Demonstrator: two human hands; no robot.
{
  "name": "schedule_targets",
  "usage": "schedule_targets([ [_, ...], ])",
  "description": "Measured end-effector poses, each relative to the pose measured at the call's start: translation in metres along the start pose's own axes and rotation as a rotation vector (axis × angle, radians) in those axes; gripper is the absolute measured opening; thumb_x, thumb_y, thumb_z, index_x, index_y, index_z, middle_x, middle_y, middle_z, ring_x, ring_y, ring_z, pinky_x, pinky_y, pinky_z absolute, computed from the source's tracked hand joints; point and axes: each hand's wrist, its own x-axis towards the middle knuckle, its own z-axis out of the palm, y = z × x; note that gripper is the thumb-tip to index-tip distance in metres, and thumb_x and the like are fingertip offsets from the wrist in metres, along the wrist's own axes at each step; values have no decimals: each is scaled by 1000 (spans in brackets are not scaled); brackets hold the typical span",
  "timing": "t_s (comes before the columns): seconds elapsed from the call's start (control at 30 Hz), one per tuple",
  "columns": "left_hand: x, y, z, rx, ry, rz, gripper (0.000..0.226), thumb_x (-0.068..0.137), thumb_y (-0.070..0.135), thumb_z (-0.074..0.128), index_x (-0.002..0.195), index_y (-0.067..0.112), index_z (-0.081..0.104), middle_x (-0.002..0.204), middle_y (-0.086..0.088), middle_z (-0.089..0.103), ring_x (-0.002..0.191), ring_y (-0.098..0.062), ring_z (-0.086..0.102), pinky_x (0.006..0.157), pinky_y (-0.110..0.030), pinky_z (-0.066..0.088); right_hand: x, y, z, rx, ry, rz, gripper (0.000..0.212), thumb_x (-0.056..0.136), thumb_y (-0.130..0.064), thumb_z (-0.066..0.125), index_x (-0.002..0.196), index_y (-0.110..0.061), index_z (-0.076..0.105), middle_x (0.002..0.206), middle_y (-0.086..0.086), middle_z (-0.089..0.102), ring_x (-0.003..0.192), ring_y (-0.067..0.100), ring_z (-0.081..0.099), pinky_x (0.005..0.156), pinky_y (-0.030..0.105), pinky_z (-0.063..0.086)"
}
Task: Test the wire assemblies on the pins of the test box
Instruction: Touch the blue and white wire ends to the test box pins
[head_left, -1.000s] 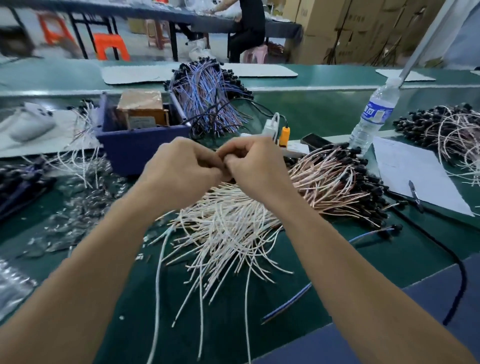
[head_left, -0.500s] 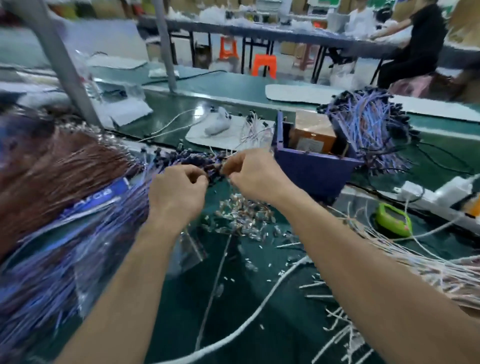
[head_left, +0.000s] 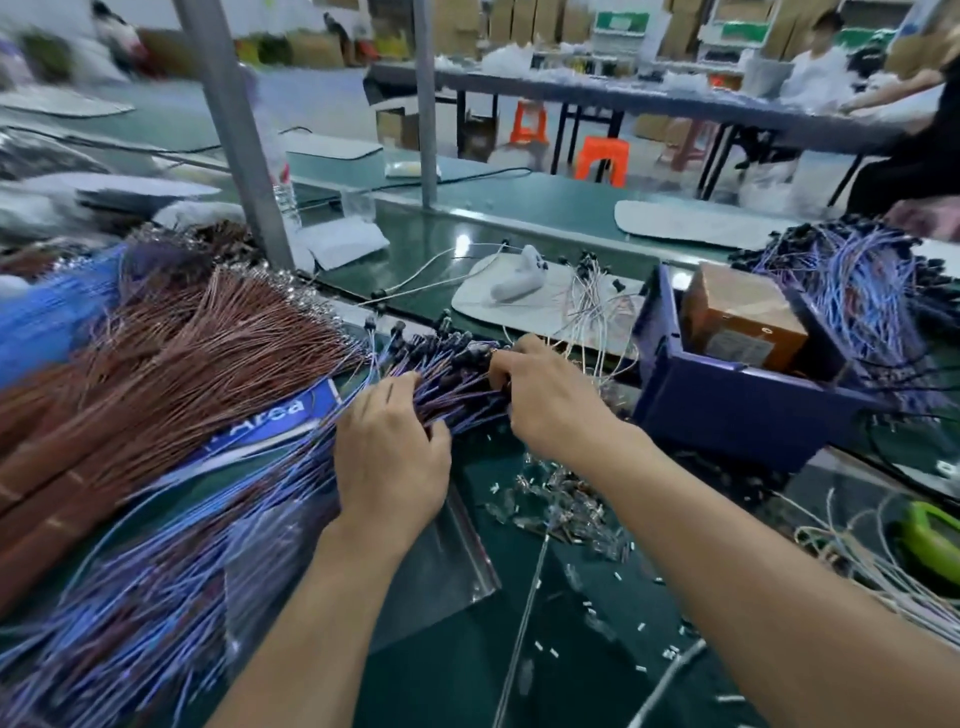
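A big pile of blue-and-purple wire assemblies (head_left: 171, 545) with black connector ends lies on the green bench at the left. My left hand (head_left: 389, 457) rests on the bundle with its fingers reaching in among the wires. My right hand (head_left: 545, 395) grips the black connector ends (head_left: 452, 353) at the pile's far end. The brown test box (head_left: 737, 317) sits inside a dark blue bin (head_left: 727, 400) just right of my right hand. Its pins are not visible.
A thick pile of brown wires (head_left: 171, 353) lies at far left. More blue wires (head_left: 857, 280) hang over the bin's right side. White wires (head_left: 592, 306) and a white tool (head_left: 519, 280) lie behind. Small terminals (head_left: 566, 509), a clear bag (head_left: 431, 561), a green device (head_left: 930, 535) and a metal post (head_left: 234, 135) surround my hands.
My view swung left from the white wire pile to the blue one. Both hands dropped onto the blue bundle, the left among the wires and the right onto the connector ends.
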Motion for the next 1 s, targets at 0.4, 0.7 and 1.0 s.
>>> schedule_targets([
  [0.4, -9, 10, -5, -239, 31, 232, 24, 102, 31, 62, 122, 24, 74, 105, -1, 76, 101, -24, 66, 90, -35, 46, -40, 4, -43, 250, 222, 112, 24, 94, -9, 46, 89, -29, 59, 76, -5, 63, 70, 19, 59, 62, 41, 51],
  [0.7, -7, 10, -51, -736, -315, 84, 29, 74, 12, 88, 82, 39, 83, 75, 9, 79, 70, -9, 76, 66, -16, 58, -159, 58, -70, 269, 461, 382, 23, 98, -18, 59, 86, -35, 68, 58, -10, 64, 58, 7, 59, 43, 27, 40],
  [1.0, -2, 45, -64, -450, -296, 118, 19, 79, 32, 87, 77, 49, 80, 66, 19, 74, 59, -14, 71, 61, -40, 63, -209, 100, -91, 277, 679, 653, 27, 90, -9, 67, 77, -31, 73, 55, -13, 66, 57, 1, 62, 39, 12, 39],
])
